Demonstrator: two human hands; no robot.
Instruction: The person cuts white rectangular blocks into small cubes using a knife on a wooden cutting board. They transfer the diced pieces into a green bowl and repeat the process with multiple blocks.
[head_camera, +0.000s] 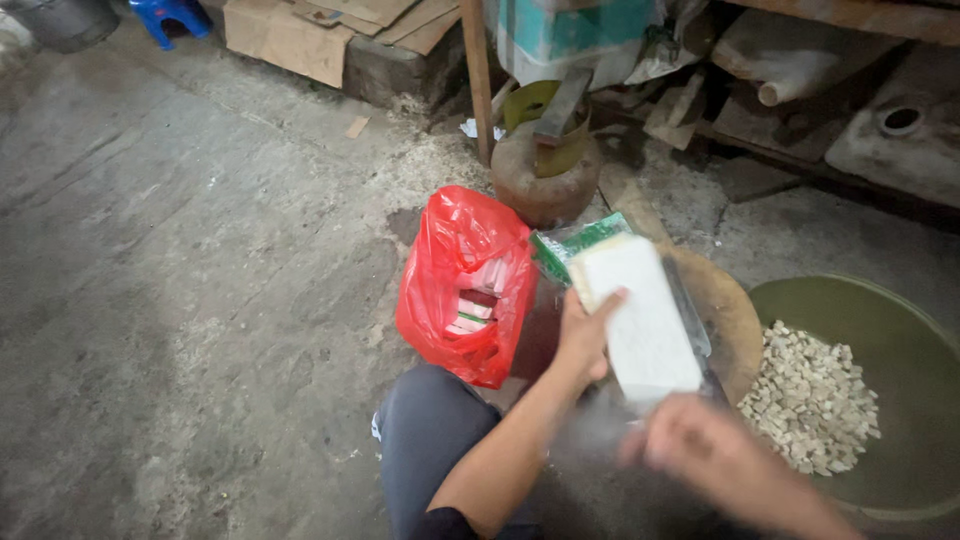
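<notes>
My left hand (583, 335) grips the left side of a long white block (640, 320) that is partly out of a clear wrapper with green print (575, 245). The block is held over a round wooden board (730, 320). My right hand (690, 445) is blurred with motion at the block's near end; a dark blade-like strip (690, 315) runs along the block's right edge, and I cannot tell whether the right hand holds it. A red plastic bag (462, 285) with more white blocks inside lies open to the left.
A green basin (890, 340) at the right holds several small pale cubes (810, 400). My knee in dark trousers (430, 430) is in front. A rusty round vessel (545, 180), a wooden post (478, 75), cardboard (290, 35) and a blue stool (170, 15) stand beyond on the concrete floor.
</notes>
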